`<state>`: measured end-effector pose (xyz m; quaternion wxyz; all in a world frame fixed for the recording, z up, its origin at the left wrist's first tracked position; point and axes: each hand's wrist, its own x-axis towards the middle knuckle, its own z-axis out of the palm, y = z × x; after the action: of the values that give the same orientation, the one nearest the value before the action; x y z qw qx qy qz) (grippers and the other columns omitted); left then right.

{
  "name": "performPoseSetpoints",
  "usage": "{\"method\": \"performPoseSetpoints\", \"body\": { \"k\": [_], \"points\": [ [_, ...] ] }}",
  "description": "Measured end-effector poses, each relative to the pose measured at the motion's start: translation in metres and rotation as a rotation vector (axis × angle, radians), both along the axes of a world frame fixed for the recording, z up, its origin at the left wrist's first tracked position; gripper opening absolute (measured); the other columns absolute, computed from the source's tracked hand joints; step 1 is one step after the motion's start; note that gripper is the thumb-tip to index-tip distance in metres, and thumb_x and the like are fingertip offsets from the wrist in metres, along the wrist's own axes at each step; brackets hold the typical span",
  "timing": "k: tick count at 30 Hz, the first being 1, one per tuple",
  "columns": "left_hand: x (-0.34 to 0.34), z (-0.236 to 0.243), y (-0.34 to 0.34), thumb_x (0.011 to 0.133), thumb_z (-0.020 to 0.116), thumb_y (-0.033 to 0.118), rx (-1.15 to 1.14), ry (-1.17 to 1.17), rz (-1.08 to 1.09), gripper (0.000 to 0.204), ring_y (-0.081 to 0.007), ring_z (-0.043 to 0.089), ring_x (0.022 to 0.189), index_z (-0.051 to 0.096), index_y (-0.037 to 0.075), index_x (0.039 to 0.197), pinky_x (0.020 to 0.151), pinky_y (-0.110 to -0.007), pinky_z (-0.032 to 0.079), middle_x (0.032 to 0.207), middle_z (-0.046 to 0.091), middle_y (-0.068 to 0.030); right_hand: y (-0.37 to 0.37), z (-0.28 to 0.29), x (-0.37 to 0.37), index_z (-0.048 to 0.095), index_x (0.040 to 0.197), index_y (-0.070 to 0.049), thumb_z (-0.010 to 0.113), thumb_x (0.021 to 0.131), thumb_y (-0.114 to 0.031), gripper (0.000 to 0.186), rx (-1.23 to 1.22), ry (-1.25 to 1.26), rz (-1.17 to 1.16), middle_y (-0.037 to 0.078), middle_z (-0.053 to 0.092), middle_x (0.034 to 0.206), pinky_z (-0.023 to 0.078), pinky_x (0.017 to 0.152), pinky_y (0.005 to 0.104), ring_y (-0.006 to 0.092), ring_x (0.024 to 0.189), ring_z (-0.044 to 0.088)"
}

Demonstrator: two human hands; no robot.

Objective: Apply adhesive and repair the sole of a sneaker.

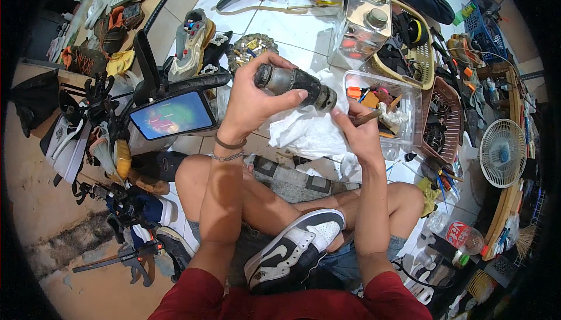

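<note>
My left hand (248,98) is wrapped round a grimy glass bottle (284,80) with blackened ends, tilted with its neck toward the right. At that neck, my right hand (361,136) is closed, with a thin brown brush-like handle (367,119) sticking out between its fingers; the tip is hidden. Behind and below the bottle lies a crumpled white cloth or sheet (304,130). Across my lap rests a black and white sneaker (292,248), laces loose at its side.
A lit phone (173,115) stands on a holder at left, near several shoes. Beyond my hands are a metal can (363,25), a clear bin (412,109) of small items and a round tray (242,54) of butts. A white fan (502,153) stands at right.
</note>
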<state>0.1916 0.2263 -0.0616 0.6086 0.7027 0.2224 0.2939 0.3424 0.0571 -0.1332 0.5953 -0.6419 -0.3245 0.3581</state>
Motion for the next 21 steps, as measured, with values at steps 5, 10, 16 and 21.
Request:
{"method": "performPoseSetpoints", "body": {
  "k": [5, 10, 16, 21],
  "points": [
    [-0.004, 0.010, 0.001, 0.065, 0.081, 0.014, 0.190, 0.041, -0.030, 0.037, -0.0114, 0.059, 0.082, 0.061, 0.000, 0.092, 0.078, -0.026, 0.048, 0.088, 0.065, -0.0045, 0.007, 0.004, -0.010, 0.060, 0.101, 0.004, 0.066, 0.090, -0.017, 0.024, 0.096, 0.174, -0.186, -0.003, 0.055, 0.077, 0.039, 0.061, 0.0196, 0.0033, 0.070, 0.047],
    [-0.002, 0.005, -0.002, 0.064, 0.081, 0.016, 0.268, 0.069, -0.192, 0.040, -0.0125, 0.060, 0.085, 0.060, 0.001, 0.095, 0.079, -0.026, 0.048, 0.091, 0.065, -0.0063, 0.011, 0.002, -0.015, 0.058, 0.110, 0.004, 0.060, 0.095, -0.018, 0.026, 0.110, 0.106, -0.248, -0.004, 0.053, 0.081, 0.037, 0.063, 0.0213, 0.0041, 0.073, 0.042],
    [0.010, -0.005, -0.008, 0.064, 0.082, 0.012, 0.182, 0.073, -0.307, 0.052, -0.0163, 0.060, 0.102, 0.061, 0.002, 0.110, 0.093, -0.030, 0.044, 0.105, 0.065, -0.0069, 0.018, 0.001, -0.022, 0.055, 0.118, 0.001, 0.053, 0.098, -0.019, 0.028, 0.170, 0.236, -0.347, -0.002, 0.055, 0.085, 0.037, 0.067, 0.0221, 0.0058, 0.075, 0.043],
    [0.011, -0.015, -0.008, 0.065, 0.082, 0.015, 0.211, -0.034, -0.245, 0.056, -0.0174, 0.060, 0.105, 0.062, 0.002, 0.116, 0.096, -0.031, 0.043, 0.112, 0.065, -0.0090, 0.016, -0.004, -0.025, 0.044, 0.134, 0.003, 0.052, 0.099, -0.019, 0.043, 0.108, 0.357, -0.258, 0.007, 0.055, 0.122, 0.041, 0.091, 0.0281, 0.0130, 0.108, 0.051]
  ]
}}
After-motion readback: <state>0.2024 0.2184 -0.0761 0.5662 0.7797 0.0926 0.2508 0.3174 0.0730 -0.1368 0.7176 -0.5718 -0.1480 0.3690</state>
